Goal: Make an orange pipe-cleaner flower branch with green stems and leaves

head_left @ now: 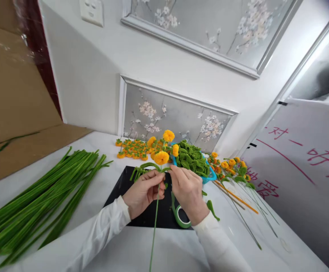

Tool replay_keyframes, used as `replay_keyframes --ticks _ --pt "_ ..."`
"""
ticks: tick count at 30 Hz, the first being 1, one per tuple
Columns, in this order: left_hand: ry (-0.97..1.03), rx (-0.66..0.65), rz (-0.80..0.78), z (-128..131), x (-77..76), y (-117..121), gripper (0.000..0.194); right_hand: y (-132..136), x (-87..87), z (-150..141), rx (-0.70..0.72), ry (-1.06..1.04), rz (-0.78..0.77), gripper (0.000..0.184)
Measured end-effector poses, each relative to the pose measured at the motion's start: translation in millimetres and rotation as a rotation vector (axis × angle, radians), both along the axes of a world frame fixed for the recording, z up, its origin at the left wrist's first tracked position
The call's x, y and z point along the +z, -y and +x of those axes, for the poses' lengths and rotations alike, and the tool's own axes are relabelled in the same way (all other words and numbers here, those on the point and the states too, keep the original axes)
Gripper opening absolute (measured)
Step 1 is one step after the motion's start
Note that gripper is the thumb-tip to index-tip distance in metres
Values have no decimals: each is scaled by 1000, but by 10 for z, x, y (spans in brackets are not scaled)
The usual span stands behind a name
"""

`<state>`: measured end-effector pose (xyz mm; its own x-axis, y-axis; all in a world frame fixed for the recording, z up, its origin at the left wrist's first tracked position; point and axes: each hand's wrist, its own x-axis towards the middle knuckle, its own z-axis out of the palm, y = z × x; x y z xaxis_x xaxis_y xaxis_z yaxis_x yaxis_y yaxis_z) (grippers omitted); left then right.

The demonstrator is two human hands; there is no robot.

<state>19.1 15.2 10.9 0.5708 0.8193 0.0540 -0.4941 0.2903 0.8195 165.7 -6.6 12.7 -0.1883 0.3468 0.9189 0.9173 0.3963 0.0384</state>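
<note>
My left hand (146,187) is closed around the thin green stem of an artificial flower (161,158), just below its orange fuzzy blooms. The stem hangs straight down past the front of the black mat (144,219). Close beside it, my right hand (188,190) pinches a small green fuzzy leaf (166,170) against the stem; its inner fingers are partly hidden. A roll of green tape (180,219) is at the mat's right front, its strip running up behind my right hand. Short green pieces (137,173) lie at the mat's back edge.
Long green pipe cleaners (45,192) lie bundled at left. Orange flower heads (132,148) sit in rows at the back. A blue basket (210,176) holds green leaves (191,158). Finished-looking flower stems (232,166) and an orange stick (238,198) lie at right, beside a written whiteboard (303,151).
</note>
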Motion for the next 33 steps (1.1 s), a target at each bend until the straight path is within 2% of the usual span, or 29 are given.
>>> replay_keyframes --ticks 6,11,14,16,19,23,26,29,33 --pt "-44 60 57 70 -63 -112 20 -118 -150 35 3 -40 42 11" --pt "-120 131 159 96 -50 -164 20 -111 -167 115 33 -88 -37 20" --pt "-190 184 209 60 -7 -206 21 -107 -146 206 73 -236 -109 30" --pt "-212 200 216 24 23 -225 22 -107 -113 263 112 -401 -145 28" --pt "-236 148 263 -23 60 -226 23 -97 -26 299 260 -679 -289 23" --pt "-227 6 321 -45 80 -191 25 -55 85 254 603 -919 -663 23" --pt "-244 -21 337 -30 66 -168 28 -23 102 186 765 -1084 -873 22" --pt "-278 -13 349 -6 36 -158 27 -5 87 91 838 -1259 -955 17" --pt "-297 9 371 6 16 -147 26 3 82 11 836 -1464 -896 14"
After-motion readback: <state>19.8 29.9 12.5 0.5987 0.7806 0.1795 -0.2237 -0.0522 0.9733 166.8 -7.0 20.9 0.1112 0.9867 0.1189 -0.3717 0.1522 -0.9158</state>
